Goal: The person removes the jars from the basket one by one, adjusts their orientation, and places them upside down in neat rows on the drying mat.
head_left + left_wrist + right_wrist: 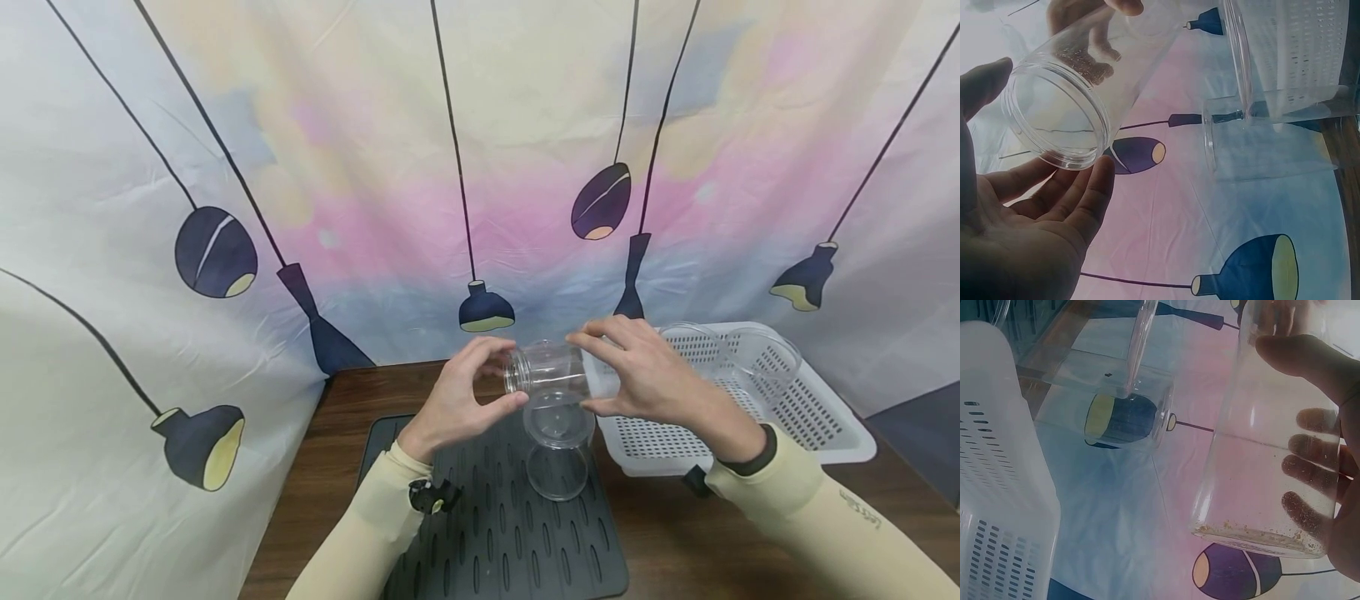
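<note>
A clear jar (553, 367) with a threaded neck is held sideways above the mat, between both hands. My left hand (468, 396) grips its threaded mouth with thumb and fingers; in the left wrist view, the fingers (1088, 194) touch the rim from below. My right hand (645, 367) holds the jar's base end, thumb and fingers on opposite sides. Brownish specks show along the jar's base (1260, 540) in the right wrist view. Below it, a clear cylindrical container (557, 475) stands on the dark grey ridged mat (487, 533); its overlapping clear rims are hard to separate.
At the right stands a white perforated basket (832, 446) with clear round containers (763, 358) in it. The mat and basket rest on a brown wooden table (300, 500). A hanging cloth (375, 167) printed with lamps closes off the back.
</note>
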### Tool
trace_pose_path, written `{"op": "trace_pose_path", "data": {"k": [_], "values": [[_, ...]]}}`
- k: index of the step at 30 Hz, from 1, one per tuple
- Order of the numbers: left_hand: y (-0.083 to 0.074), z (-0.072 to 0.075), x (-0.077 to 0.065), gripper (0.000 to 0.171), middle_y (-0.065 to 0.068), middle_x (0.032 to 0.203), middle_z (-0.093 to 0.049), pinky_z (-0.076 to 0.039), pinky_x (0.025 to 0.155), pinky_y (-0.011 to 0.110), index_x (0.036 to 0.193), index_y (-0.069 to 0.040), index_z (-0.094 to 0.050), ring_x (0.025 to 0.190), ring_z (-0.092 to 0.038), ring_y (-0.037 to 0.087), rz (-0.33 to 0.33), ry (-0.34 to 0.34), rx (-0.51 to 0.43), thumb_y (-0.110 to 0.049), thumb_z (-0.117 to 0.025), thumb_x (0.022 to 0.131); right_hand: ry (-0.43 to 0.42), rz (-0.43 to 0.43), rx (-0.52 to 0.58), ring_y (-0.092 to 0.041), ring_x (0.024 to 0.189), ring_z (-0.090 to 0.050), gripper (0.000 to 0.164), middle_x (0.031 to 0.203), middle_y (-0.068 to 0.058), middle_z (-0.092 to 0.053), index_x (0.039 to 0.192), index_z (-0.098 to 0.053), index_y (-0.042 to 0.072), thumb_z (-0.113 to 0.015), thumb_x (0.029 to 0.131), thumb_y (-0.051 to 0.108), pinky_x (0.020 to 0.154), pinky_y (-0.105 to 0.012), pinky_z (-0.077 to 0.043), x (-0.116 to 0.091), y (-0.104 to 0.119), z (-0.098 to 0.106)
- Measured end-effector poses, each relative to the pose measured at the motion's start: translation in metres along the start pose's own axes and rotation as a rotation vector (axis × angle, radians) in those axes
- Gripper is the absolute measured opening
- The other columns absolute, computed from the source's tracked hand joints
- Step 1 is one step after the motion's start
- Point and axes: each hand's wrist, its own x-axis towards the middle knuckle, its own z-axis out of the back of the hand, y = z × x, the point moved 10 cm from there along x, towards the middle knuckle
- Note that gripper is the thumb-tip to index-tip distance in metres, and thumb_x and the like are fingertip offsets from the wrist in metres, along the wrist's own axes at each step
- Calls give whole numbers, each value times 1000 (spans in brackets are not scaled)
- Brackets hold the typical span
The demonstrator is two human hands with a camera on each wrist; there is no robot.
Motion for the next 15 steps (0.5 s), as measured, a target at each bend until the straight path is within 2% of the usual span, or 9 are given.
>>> {"op": "trace_pose_path", "data": {"k": [5,11,15], "values": [[-2,1,0,56,6,129,-54,-53,92,30,135,-10,-54,110,-59,21,-15,-5,6,-20,-77,85,2,-3,-4,-26,104,-56,87,117,-8,-60,127,-61,11,-93,54,45,83,-47,-48,1,0,0],[-2,2,0,56,5,126,-55,-55,91,34,133,-6,-55,108,-60,23,-41,-22,8,-21,-78,84,35,-15,-30,-28,106,-55,90,120,-10,-59,131,-58,13,-93,55,46,87,-49,-47,0,0,-3],[-1,3,0,56,4,124,-55,-55,90,34,132,-8,-56,107,-60,22,-43,-40,12,-22,-78,83,66,-22,-47,-30,111,-55,93,124,-11,-57,135,-54,13,-92,57,48,92,-52,-46,0,0,-5]]}}
